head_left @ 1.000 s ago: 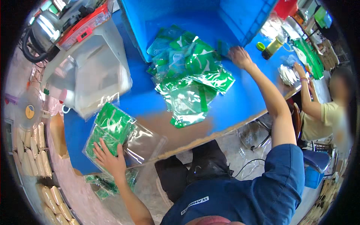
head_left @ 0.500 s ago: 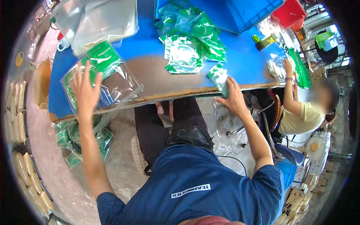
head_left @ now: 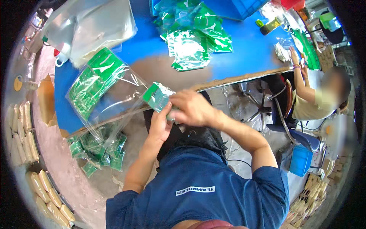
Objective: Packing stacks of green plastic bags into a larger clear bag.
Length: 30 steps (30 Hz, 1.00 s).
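My left hand (head_left: 161, 123) and my right hand (head_left: 193, 108) meet in front of my waist, near the table's front edge. Between them is a small green plastic packet (head_left: 154, 95), shiny and tilted. My left thumb and fingers pinch its lower part. The right fingers close on its right side, slightly blurred. To the left, a large clear plastic bag (head_left: 131, 102) with flat green packets (head_left: 100, 68) inside lies partly over the table edge. A heap of similar green packets (head_left: 190, 47) sits farther back on the table.
The blue table (head_left: 143, 49) has a worn brown patch. Clear plastic sheets (head_left: 101, 28) lie at the back left, and a blue bin (head_left: 244, 7) at the back right. Green packets (head_left: 101, 150) lie below the table's left edge. A co-worker (head_left: 309, 97) sits at the right.
My left hand has left the large clear bag and moved right. My right hand has brought the small green packet leftward from the table edge, and both hands are now on it.
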Tool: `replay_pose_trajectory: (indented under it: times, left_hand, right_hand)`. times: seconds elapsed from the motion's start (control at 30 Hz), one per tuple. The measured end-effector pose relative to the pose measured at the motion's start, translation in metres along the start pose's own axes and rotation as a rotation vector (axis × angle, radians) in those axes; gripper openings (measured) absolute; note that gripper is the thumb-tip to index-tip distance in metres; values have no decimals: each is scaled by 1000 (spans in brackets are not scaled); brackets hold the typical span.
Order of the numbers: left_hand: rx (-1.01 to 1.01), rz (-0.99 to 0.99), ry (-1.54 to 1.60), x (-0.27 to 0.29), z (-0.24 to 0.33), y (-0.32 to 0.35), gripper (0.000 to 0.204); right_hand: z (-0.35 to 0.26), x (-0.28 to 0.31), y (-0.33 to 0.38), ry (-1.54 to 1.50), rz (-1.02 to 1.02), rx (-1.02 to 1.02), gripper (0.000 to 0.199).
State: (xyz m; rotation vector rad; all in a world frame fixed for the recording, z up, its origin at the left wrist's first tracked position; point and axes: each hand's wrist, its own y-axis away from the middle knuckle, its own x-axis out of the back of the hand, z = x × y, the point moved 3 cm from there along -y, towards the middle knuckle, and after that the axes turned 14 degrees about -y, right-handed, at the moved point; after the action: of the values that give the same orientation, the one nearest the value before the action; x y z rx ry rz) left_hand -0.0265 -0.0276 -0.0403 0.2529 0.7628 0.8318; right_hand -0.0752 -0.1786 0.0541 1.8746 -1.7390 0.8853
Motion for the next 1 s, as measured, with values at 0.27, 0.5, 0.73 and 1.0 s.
replay_pose_trajectory:
  times: [0.27,0.5,0.73,1.0]
  left_hand:
    - [-170,308,-128,9,6,23,36]
    - [-143,258,-30,-3,-8,20,38]
    - [-165,400,-83,-12,-15,41,44]
    - [-246,433,-4,-9,-14,51,36]
  right_hand:
    - [81,24,-52,563,237,153,73]
    - [56,8,-12,-324,-177,305,35]
    - [101,58,-11,211,-35,330,60]
    - [108,47,19,71,130,394,54]
